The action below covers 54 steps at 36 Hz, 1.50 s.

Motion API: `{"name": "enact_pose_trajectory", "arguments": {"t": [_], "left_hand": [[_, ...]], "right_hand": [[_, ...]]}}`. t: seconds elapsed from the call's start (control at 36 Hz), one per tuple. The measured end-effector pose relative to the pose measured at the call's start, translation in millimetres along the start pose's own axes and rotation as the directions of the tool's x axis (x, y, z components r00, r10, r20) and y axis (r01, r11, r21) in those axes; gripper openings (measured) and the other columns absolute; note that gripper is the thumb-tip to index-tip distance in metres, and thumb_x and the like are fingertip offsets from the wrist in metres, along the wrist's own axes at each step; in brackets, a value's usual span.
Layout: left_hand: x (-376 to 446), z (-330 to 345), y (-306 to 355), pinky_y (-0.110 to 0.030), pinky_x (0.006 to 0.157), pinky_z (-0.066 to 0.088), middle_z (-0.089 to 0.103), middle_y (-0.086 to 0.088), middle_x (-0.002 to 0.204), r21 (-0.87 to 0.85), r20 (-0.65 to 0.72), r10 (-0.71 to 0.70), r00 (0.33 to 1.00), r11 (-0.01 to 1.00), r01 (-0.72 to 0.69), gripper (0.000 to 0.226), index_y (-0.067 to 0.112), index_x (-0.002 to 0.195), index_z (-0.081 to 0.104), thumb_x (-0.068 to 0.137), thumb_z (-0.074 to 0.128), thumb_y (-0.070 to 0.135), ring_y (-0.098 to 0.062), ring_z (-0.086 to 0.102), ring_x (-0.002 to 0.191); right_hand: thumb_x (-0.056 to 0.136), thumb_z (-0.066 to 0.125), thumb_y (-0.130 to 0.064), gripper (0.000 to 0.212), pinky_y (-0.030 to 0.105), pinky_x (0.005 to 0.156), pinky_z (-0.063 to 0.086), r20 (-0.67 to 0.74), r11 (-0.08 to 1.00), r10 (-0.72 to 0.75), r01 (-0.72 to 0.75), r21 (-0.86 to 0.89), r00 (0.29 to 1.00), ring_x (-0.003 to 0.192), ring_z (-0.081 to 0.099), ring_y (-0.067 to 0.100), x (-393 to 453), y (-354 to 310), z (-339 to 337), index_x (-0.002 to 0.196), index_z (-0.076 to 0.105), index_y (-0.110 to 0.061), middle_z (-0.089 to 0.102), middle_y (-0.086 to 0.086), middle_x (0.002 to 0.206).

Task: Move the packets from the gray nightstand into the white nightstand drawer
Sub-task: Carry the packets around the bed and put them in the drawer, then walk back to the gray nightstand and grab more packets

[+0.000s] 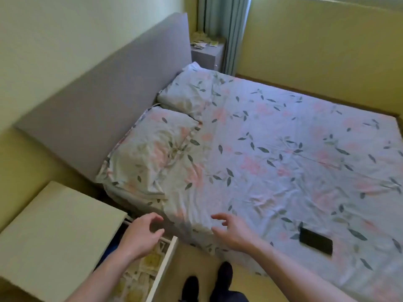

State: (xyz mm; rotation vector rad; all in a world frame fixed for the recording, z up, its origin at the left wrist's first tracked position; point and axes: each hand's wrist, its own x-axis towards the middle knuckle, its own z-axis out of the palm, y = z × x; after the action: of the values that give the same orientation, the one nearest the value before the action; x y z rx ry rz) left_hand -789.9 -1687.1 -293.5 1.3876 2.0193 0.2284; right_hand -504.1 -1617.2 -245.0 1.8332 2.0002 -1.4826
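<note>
The white nightstand (pixel 56 232) stands at the lower left with its drawer (pixel 165 264) pulled open. Several yellowish packets (pixel 141 273) lie inside the drawer. My left hand (pixel 139 236) hovers over the drawer with fingers apart and holds nothing. My right hand (pixel 233 232) is over the near corner of the bed, also open and empty. Far across the bed, beside the headboard, the gray nightstand (pixel 207 54) carries more packets (pixel 201 41) on its top.
A bed (pixel 283 149) with a floral sheet and two pillows fills the middle, between the two nightstands. A black phone (pixel 316 240) lies on the near right of the bed. A curtain (pixel 226 29) hangs behind the gray nightstand. My feet (pixel 207 282) stand on the floor beside the drawer.
</note>
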Motion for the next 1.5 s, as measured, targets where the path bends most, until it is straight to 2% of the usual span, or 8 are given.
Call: {"name": "enact_pose_trajectory", "arguments": {"t": [0.14, 0.22, 0.28, 0.33, 0.42, 0.78, 1.33, 1.5], "left_hand": [[13.5, 9.1, 85.1, -0.024, 0.085, 0.054, 0.064, 0.019, 0.117, 0.061, 0.036, 0.209, 0.977, 0.976, -0.211, 0.035, 0.041, 0.12, 0.061, 0.087, 0.071, 0.044, 0.002, 0.063, 0.096], [14.6, 30.1, 147.3, -0.031, 0.095, 0.053, 0.064, 0.011, 0.13, 0.078, 0.087, 0.33, 0.94, 0.938, -0.336, 0.033, 0.04, 0.118, 0.063, 0.086, 0.072, 0.044, -0.01, 0.066, 0.106], [10.8, 48.5, 191.0, -0.035, 0.112, 0.041, 0.037, -0.001, 0.159, 0.101, 0.115, 0.405, 0.907, 0.904, -0.416, 0.028, 0.042, 0.113, 0.062, 0.087, 0.071, 0.045, -0.024, 0.042, 0.142], [2.4, 71.5, 237.6, -0.04, 0.12, 0.026, 0.019, 0.002, 0.166, 0.14, 0.133, 0.464, 0.876, 0.866, -0.48, 0.027, 0.045, 0.112, 0.061, 0.087, 0.07, 0.049, -0.026, 0.012, 0.154], [-14.1, 107.0, 306.7, -0.027, 0.093, 0.041, 0.054, 0.024, 0.128, 0.17, 0.172, 0.558, 0.812, 0.795, -0.582, 0.028, 0.05, 0.112, 0.056, 0.087, 0.065, 0.056, -0.007, 0.052, 0.121], [-137.9, 271.0, 568.3, -0.025, 0.096, 0.038, 0.053, 0.02, 0.132, 0.018, 0.258, 0.786, 0.562, 0.578, -0.816, 0.03, 0.048, 0.119, 0.056, 0.091, 0.066, 0.049, -0.005, 0.048, 0.116], [-163.7, 460.0, 864.0, -0.026, 0.104, 0.039, 0.055, 0.015, 0.132, 0.04, 0.235, 0.846, 0.478, 0.483, -0.875, 0.032, 0.04, 0.12, 0.06, 0.089, 0.07, 0.043, -0.01, 0.051, 0.124], [-172.9, 516.5, 966.7, -0.041, 0.098, 0.05, 0.055, 0.017, 0.136, 0.04, 0.238, 0.865, 0.442, 0.446, -0.894, 0.033, 0.042, 0.121, 0.059, 0.089, 0.068, 0.047, -0.01, 0.058, 0.118]], "right_hand": [[0.094, 0.055, -0.048, 0.056, 0.033, 0.107, 0.045, -0.083, 0.999, 0.035, -0.034, 0.018, 0.996, 0.135, 0.05, 0.012, -49.6, 55.2, -31.7, 0.147, 0.047, -0.036, 0.044, -0.01, 0.155], [0.094, 0.057, -0.047, 0.058, 0.027, 0.105, 0.044, -0.141, 0.994, 0.091, -0.081, 0.072, 0.986, 0.121, 0.057, 0.004, -81.5, 92.9, -55.2, 0.149, 0.045, -0.036, 0.044, -0.011, 0.155], [0.094, 0.058, -0.048, 0.059, 0.028, 0.11, 0.038, -0.203, 0.992, 0.113, -0.099, 0.079, 0.973, 0.126, 0.054, 0.005, -101.4, 119.4, -72.4, 0.15, 0.045, -0.035, 0.043, -0.011, 0.155], [0.093, 0.058, -0.05, 0.062, 0.032, 0.119, 0.029, -0.279, 0.989, 0.136, -0.115, 0.088, 0.951, 0.143, 0.039, 0.01, -123.9, 150.1, -92.7, 0.15, 0.043, -0.033, 0.041, -0.01, 0.157], [0.092, 0.059, -0.05, 0.063, 0.027, 0.119, 0.024, -0.362, 0.984, 0.16, -0.12, 0.132, 0.918, 0.145, 0.035, 0.008, -161.3, 198.0, -124.3, 0.151, 0.043, -0.033, 0.039, -0.012, 0.158], [0.092, 0.063, -0.046, 0.059, 0.023, 0.113, 0.029, -0.566, 0.963, 0.248, -0.139, 0.23, 0.786, 0.141, 0.039, 0.005, -355.4, 407.3, -253.4, 0.148, 0.043, -0.038, 0.041, -0.018, 0.154], [0.095, 0.064, -0.042, 0.056, 0.025, 0.113, 0.033, -0.698, 0.955, 0.294, -0.169, 0.244, 0.653, 0.141, 0.038, 0.005, -457.8, 649.5, -483.6, 0.147, 0.044, -0.036, 0.039, -0.018, 0.154], [0.096, 0.064, -0.043, 0.054, 0.025, 0.111, 0.033, -0.714, 0.951, 0.31, -0.195, 0.241, 0.628, 0.142, 0.04, 0.009, -484.9, 729.0, -555.3, 0.146, 0.044, -0.039, 0.039, -0.014, 0.155]]}}
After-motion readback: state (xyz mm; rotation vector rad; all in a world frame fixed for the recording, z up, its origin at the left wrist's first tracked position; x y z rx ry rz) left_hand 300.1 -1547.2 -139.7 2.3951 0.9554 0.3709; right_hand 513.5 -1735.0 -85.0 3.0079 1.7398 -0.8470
